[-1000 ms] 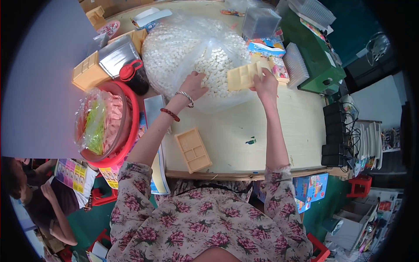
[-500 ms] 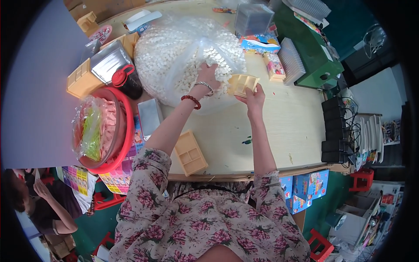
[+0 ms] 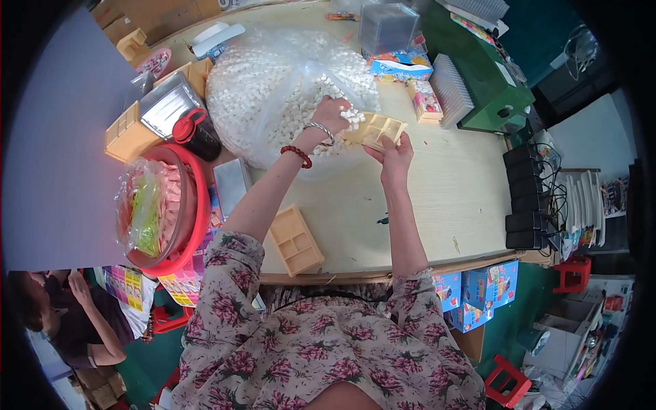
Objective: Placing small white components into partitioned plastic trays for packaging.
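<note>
1. Left hand (image 3: 331, 113): upper centre, fingers closed over small white pieces at the clear bag (image 3: 273, 96).
2. Right hand (image 3: 391, 152): fingers clamped on yellow compartment tray (image 3: 374, 130).
3. Second yellow tray (image 3: 296, 240): lower centre, on table (image 3: 444, 191).

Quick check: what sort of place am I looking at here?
Likely a small packing workshop: a huge clear bag of small white pieces, yellow compartment trays on a wooden worktable, and stacked cartons below.

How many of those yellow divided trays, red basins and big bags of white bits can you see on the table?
Yellow trays: 2, one in the right hand at, one lying at
Red basins: 1
Bags of white bits: 1, left hand inside
Total: 4
</note>
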Tool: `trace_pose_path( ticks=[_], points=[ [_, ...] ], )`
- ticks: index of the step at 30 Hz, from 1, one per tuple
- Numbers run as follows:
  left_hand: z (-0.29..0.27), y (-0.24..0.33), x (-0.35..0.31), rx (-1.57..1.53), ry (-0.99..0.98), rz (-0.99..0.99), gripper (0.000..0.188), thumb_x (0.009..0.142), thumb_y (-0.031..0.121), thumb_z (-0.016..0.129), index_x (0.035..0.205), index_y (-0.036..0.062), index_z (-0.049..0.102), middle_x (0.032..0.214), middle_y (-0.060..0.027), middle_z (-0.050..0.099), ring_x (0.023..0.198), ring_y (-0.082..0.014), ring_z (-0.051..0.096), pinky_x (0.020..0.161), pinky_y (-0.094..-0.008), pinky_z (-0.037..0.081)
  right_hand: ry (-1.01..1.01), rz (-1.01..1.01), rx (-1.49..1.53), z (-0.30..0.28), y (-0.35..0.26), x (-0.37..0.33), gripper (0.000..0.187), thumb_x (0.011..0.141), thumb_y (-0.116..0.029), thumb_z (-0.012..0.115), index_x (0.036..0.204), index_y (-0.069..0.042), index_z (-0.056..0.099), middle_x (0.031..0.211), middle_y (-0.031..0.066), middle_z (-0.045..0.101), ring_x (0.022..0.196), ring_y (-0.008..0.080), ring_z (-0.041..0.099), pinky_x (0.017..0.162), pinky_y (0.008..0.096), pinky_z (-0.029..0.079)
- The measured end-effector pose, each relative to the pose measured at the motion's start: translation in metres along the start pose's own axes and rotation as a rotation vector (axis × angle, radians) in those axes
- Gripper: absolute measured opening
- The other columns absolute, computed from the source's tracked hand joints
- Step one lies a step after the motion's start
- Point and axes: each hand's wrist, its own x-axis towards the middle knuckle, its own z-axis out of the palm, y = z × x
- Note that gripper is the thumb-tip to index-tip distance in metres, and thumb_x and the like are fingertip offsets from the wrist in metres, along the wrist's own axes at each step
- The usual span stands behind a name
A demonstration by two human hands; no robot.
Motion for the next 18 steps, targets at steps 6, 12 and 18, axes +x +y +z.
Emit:
trace_pose_path(
  ticks=[6,12,18],
  points=[
    [-0.033,0.009,0.002,0.022,-0.065,0.064,0.04,0.063,0.018,0.067,0.103,0.0129,0.061,0.096,-0.0127,0.055,0.081,-0.0221,0.057,0.077,-0.0298,0.046,-0.041,0.009,0.055,0.013,0.003,0.0,0.027,0.083,0.0,0.044,0.11,0.003,0.04,0.101,0.0176,0.054,0.082,0.0276,0.061,0.064,0.0328,0.058],
    [-0.059,-0.015,-0.008,-0.05,0.064,-0.022,0.039,0.068,0.019,0.063,0.106,0.0135,0.06,0.105,-0.0141,0.058,0.097,-0.0302,0.054,0.087,-0.0348,0.043,-0.074,0.26,0.253,0.022,0.037,0.005,0.031,0.084,0.0,0.041,0.115,0.003,0.035,0.107,0.0184,0.051,0.09,0.0296,0.059,0.067,0.0371,0.057],
    [-0.068,-0.035,-0.039,0.007,0.238,-0.053,0.032,0.071,0.011,0.061,0.103,0.0096,0.06,0.104,-0.0161,0.056,0.093,-0.032,0.055,0.082,-0.0361,0.045,-0.058,0.152,0.038,0.022,0.029,0.006,0.032,0.084,-0.002,0.043,0.114,0.003,0.035,0.107,0.0184,0.051,0.087,0.0287,0.06,0.063,0.0341,0.058]
  ],
)
